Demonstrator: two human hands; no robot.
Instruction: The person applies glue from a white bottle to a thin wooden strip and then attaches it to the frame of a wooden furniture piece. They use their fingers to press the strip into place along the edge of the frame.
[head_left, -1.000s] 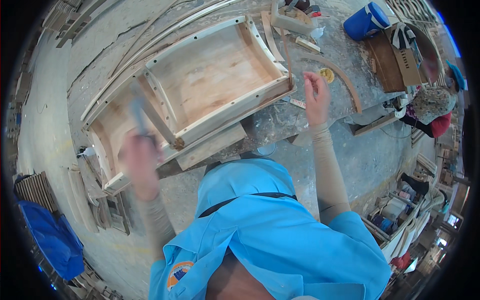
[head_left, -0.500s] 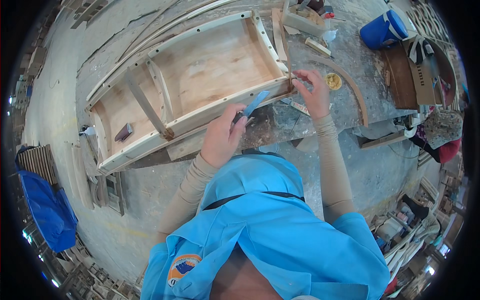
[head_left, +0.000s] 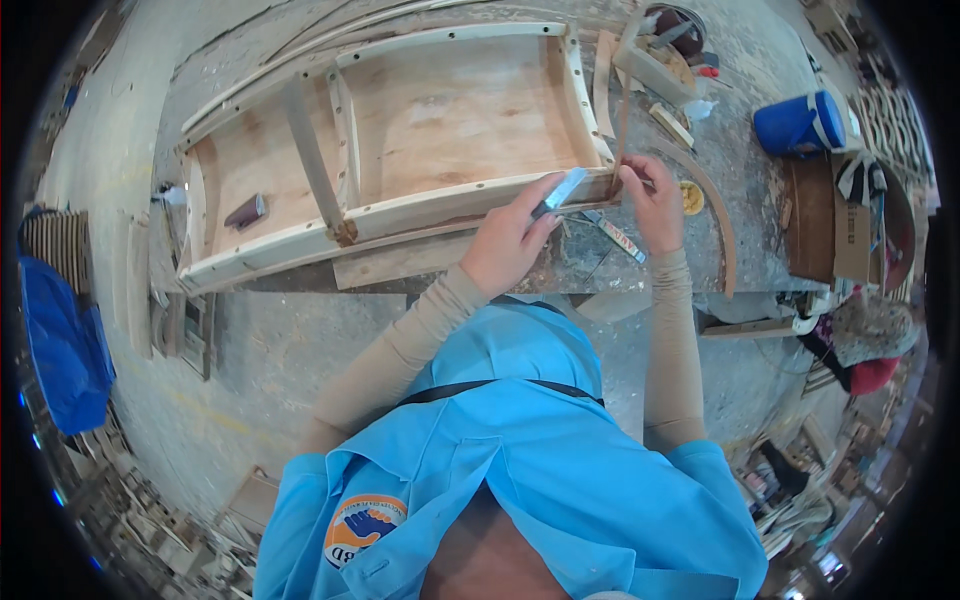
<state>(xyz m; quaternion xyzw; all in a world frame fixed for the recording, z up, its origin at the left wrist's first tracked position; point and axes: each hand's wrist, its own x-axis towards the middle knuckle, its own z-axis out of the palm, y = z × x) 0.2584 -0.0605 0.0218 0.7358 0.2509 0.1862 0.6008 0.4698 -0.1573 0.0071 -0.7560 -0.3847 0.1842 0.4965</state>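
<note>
A wooden curved frame with a plywood panel (head_left: 450, 105) lies on the worktable, its near right corner in front of me. My left hand (head_left: 508, 245) is closed round the dark handle of a flat-bladed knife (head_left: 566, 189). Its shiny bluish blade points up and right along the frame's near rail, close to the corner. My right hand (head_left: 657, 207) is just right of that corner, thumb and index finger pinching a thin brown wooden strip (head_left: 624, 115) that runs away from me beside the frame's end. The exact contact at the fingertips is small.
A round tub of yellow paste (head_left: 691, 198) and a curved wooden strip (head_left: 718, 225) lie right of my right hand. Beyond are a box of tools (head_left: 655, 72) and a blue bucket (head_left: 798, 125). Inside the frame lies a dark red-brown block (head_left: 246, 211).
The view has shifted, turning the frame more level. My left hand and the knife have moved right, nearer the corner. My right hand's fingers have closed on the thin strip.
</note>
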